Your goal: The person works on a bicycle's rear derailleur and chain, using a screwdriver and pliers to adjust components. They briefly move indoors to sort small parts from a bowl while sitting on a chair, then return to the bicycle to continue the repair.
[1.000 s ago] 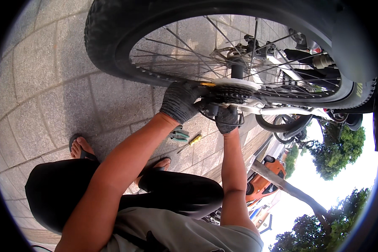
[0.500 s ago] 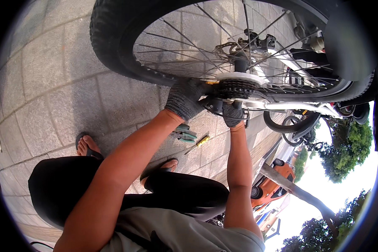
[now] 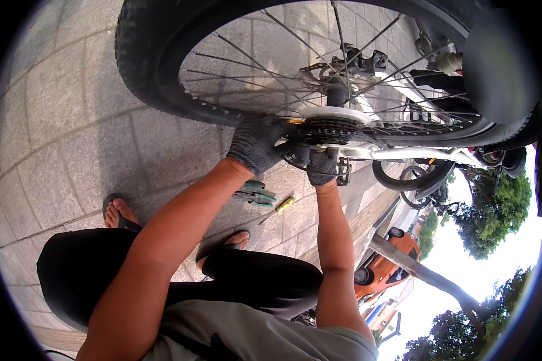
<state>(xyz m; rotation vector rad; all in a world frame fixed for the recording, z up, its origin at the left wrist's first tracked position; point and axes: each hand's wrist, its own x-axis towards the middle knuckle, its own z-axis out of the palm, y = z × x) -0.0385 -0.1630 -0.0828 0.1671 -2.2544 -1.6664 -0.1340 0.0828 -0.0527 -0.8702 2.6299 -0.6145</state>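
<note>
A bicycle's rear wheel fills the upper part of the view, with a stack of dark sprockets and a white spoke guard at its hub. My left hand, in a dark grey knit glove, is closed on the rear derailleur beside the sprockets; its fingertips are partly hidden. Just below the sprockets, my gloved right hand is curled up against the derailleur area. What its fingers hold is hidden. A black cable loop shows at its right side.
Green-handled pliers and a yellow-handled screwdriver lie on the paving below my hands. The white bicycle frame runs to the right. Farther off are another bicycle, an orange car and trees.
The wheel, sprockets and both hands sit slightly farther left in the view. My hands keep their places at the derailleur, and the tools on the paving appear shifted a little left too.
</note>
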